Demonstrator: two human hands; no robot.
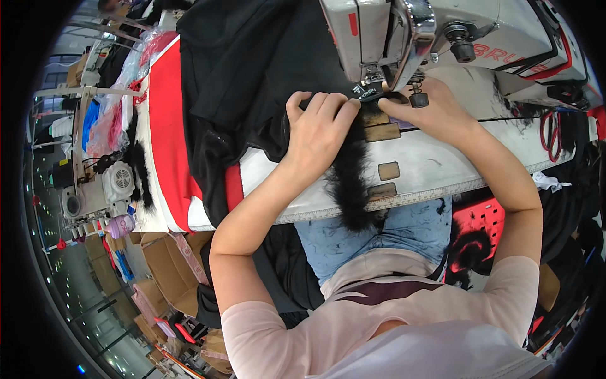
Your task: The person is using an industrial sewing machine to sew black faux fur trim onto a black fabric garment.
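Black fur strip (349,183): probably light, floppy, slippery
Left hand (322,132) pinched on black cloth (271,117); can't tell right hand (432,110)'s grip. I'd hold its edge.

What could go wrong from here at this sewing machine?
Both the left hand and the right hand work close to the presser foot of the sewing machine, so a fingertip might get caught if it runs.

The black fur strip hangs past the table edge and could tug the work askew.

Loose black fibres beside the machine might get into it.
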